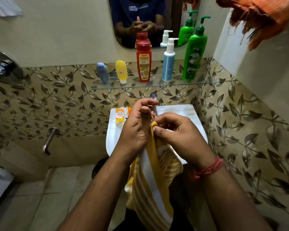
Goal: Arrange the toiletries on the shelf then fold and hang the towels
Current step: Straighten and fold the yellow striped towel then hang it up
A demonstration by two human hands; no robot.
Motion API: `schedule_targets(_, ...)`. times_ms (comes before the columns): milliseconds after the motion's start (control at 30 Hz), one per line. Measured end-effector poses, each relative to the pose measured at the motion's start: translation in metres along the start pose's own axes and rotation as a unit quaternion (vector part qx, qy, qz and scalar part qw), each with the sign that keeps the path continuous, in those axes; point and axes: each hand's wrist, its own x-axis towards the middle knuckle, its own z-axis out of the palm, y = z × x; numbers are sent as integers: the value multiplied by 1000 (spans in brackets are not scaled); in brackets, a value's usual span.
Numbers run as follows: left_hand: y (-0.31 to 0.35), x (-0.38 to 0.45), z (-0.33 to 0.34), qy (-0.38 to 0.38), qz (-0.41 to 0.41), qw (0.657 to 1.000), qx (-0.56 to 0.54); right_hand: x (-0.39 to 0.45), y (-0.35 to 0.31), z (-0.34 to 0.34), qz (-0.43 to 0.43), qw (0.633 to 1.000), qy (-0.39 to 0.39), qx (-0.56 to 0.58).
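Both hands are near the centre, above the white basin (177,108), w/ the yellow-white striped towel (150,177) between them. The right hand (177,130) has its fingers curled and pinches the top edge of the towel between thumb and fingertips. The left hand (137,125) presses its palm and thumb against the same top edge from the left side; its other fingers are half bent and lifted, not closed on the cloth, so I cannot tell if it really grips. The rest of the towel hangs down between the forearms toward the near side, partly bunched. A red thread band (210,167) is around the right wrist. On the far side, the glass shelf (207,83) carries five toiletries in one row, from left to right: a grey-blue tube (103,73) and a yellow tube (121,71), both standing on their caps, then a red bottle (143,62), a white-and-blue pump bottle (168,62) and a green pump bottle (194,54), all upright and apart from each other. The mirror (173,14) behind the shelf reflects the bottles and the person. On the basin's far left corner lies a small yellow sachet (120,115). An orange cloth (260,19) hangs at the far right, high up. Metal tap fittings (3,65) are on the left wall.
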Motion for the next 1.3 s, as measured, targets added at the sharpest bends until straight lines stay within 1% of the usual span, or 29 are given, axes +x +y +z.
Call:
schedule_targets(133,-10,-3,-15,-18,-37,999,-2,3,3,12,32,999,22,-5)
schedule_targets(233,-17,-8,-29,-32,-55,998,14,3,7,18,31,999,31,-18)
schedule_targets(300,-22,-11,-39,-40,-102,994,19,3,9,21,30,999,32,-28)
schedule_targets(367,-26,-12,-48,-26,-147,989,18,4,11,24,34,998,28,-36)
schedule_targets(400,-27,-11,-49,-12,-155,988,14,4,12,26,34,998,27,-44)
schedule_targets(467,-27,-8,-48,30,-139,990,-1,7,13,30,19,997,42,-67)
schedule_targets(533,-27,-5,-45,63,-111,992,-17,13,12,32,-15,992,78,-100)
schedule_targets(633,-26,1,-41,84,-84,992,-30,19,9,34,-59,983,122,-127)
schedule_targets(733,-26,6,-38,109,-69,991,-31,23,8,37,-76,970,168,-156)
schedule_targets(800,-27,9,-33,129,-77,988,-38,29,9,37,-75,961,189,-185)
schedule_targets(900,-32,11,-29,153,-98,982,-48,37,9,34,-46,963,189,-186)
schedule_targets(1000,-34,15,-24,160,-107,981,-40,43,12,29,-34,961,188,-198)
schedule_targets(1167,-34,22,-18,158,-112,980,-39,53,16,21,-9,959,169,-226)
schedule_targets(1300,-36,24,-14,136,-107,985,-24,58,21,19,-27,951,164,-262)
